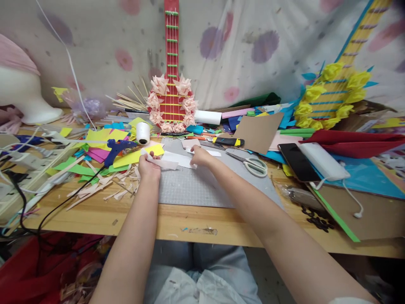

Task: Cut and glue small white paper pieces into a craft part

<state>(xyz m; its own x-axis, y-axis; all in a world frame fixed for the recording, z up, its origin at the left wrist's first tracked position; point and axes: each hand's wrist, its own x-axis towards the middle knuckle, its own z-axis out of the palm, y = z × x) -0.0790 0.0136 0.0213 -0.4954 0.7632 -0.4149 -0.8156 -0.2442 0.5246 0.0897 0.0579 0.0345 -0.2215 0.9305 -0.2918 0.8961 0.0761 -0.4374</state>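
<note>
Workbench (95, 217) with grey mat (196, 190): paper folding in hand.
Left hand (148, 166) and right hand (199, 156) each pinch one end of the pale paper strip (175, 160) on the mat; scissors (253, 164) just beside. Next likely needs a firm crease.

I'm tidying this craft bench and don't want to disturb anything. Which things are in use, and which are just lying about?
In use:
left hand
right hand
pale paper piece held between both hands
grey cutting mat beneath

Lying about:
scissors
blue glue gun
white thread spool
black phone
utility knife
</note>
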